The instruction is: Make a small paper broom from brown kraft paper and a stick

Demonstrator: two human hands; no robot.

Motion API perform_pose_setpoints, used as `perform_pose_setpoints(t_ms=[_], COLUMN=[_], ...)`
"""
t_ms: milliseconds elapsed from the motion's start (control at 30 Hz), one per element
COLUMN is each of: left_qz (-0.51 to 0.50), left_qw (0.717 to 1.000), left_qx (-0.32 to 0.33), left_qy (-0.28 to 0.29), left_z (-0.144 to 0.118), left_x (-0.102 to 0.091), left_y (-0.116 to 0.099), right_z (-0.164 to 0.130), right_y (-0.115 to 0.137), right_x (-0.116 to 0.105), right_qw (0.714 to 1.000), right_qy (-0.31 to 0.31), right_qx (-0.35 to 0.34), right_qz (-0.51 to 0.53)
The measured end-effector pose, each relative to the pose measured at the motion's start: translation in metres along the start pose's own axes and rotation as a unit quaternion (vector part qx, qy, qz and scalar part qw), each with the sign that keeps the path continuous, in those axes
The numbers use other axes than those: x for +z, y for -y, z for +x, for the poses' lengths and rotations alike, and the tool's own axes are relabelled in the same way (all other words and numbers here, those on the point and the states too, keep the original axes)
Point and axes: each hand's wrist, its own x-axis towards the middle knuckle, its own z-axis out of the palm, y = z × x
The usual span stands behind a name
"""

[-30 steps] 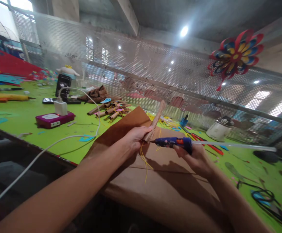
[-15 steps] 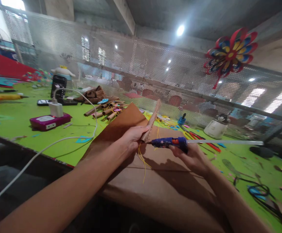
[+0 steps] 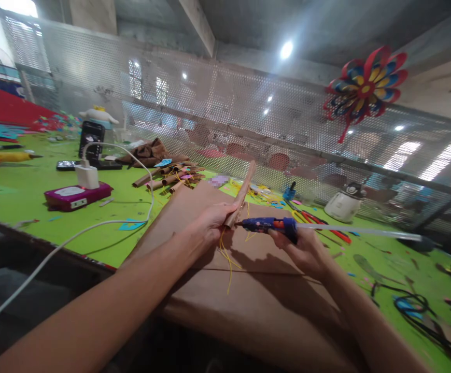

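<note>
Held in my left hand (image 3: 214, 220) is a brown paper tube (image 3: 244, 189), tilted up and away, with fingers closed around its lower end. Yellow strings (image 3: 228, 259) hang from that end. My right hand (image 3: 301, 246) grips a dark blue glue gun (image 3: 268, 225), its tip pointing left at the tube's lower end; I cannot tell if they touch. A long clear glue stick (image 3: 357, 231) sticks out of the gun's back. Beneath both hands lies a large brown paper sheet (image 3: 249, 311), spread over the table's front edge.
On the green table (image 3: 104, 241) lie several brown tubes (image 3: 171, 176), a purple power strip (image 3: 78, 196) with a white charger and cable, and phones (image 3: 91, 140). To the right are red-handled pliers (image 3: 326, 225), a white container (image 3: 343, 203) and a black cord (image 3: 412, 300).
The raised brown paper flap behind my left hand has dropped flat. Both hands hold nearly the same place, with the glue gun's tip still at the tube's lower end.
</note>
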Motion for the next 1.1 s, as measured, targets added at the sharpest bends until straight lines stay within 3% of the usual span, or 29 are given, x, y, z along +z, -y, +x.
perform_pose_setpoints(t_ms=[267, 500, 800, 967, 1100], left_qz=[-0.029, -0.020, -0.026, -0.016, -0.027], left_qw=[1.000, 1.000, 0.999, 0.999, 0.997], left_qx=[-0.005, 0.002, -0.030, -0.022, -0.044], left_qy=[0.011, 0.009, 0.022, 0.040, 0.051], left_z=[0.002, 0.000, 0.000, 0.000, 0.002], left_x=[-0.001, 0.000, -0.001, 0.000, -0.002], left_y=[0.003, 0.001, 0.002, 0.002, 0.004], right_z=[0.002, 0.000, 0.002, 0.003, 0.005], right_y=[-0.010, -0.011, -0.015, -0.016, -0.019], right_x=[0.000, -0.003, -0.005, -0.004, -0.005], right_qw=[0.999, 0.999, 0.998, 0.999, 0.999], right_qy=[-0.030, 0.024, -0.045, -0.024, -0.046], right_qx=[0.020, 0.023, 0.036, 0.024, 0.023], right_qz=[0.000, 0.036, -0.001, 0.009, 0.017])
